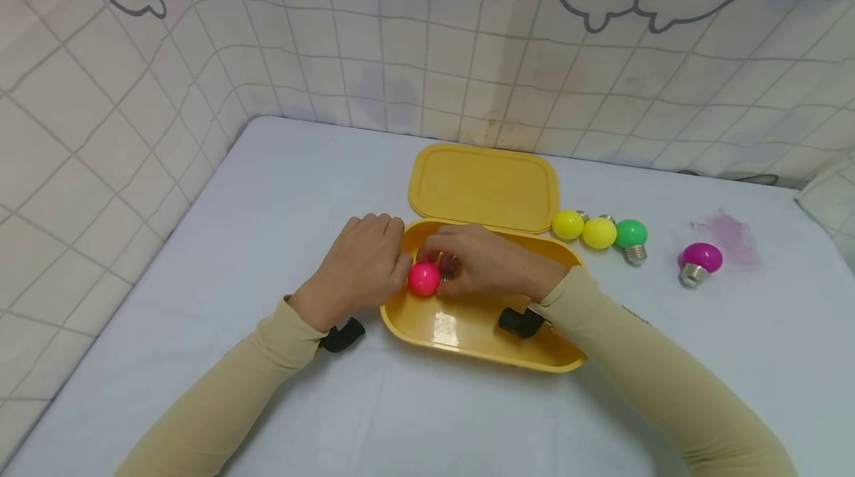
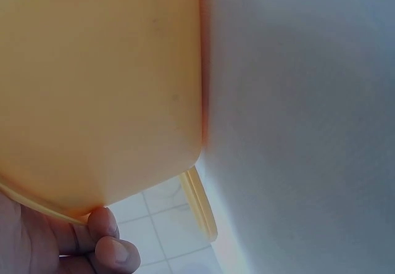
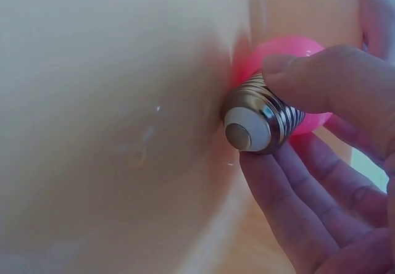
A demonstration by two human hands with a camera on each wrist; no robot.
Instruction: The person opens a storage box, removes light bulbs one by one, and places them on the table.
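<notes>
A pink light bulb (image 1: pixel 424 279) with a silver screw base (image 3: pixel 262 110) is inside the yellow container (image 1: pixel 467 342), near its left end. My right hand (image 1: pixel 477 258) pinches the bulb by its base, thumb on one side and fingers on the other, as the right wrist view shows. At the container's left end, my left hand (image 1: pixel 367 265) grips the rim. In the left wrist view its curled fingers (image 2: pixel 114 252) lie just under that rim, against the outer wall.
A yellow lid (image 1: pixel 484 188) lies flat behind the container. To the right are two yellow bulbs (image 1: pixel 568 225), a green bulb (image 1: pixel 631 233) and a purple bulb (image 1: pixel 701 258). A patterned cloth (image 1: pixel 427 54) hangs along the back and left of the white table (image 1: pixel 300 188).
</notes>
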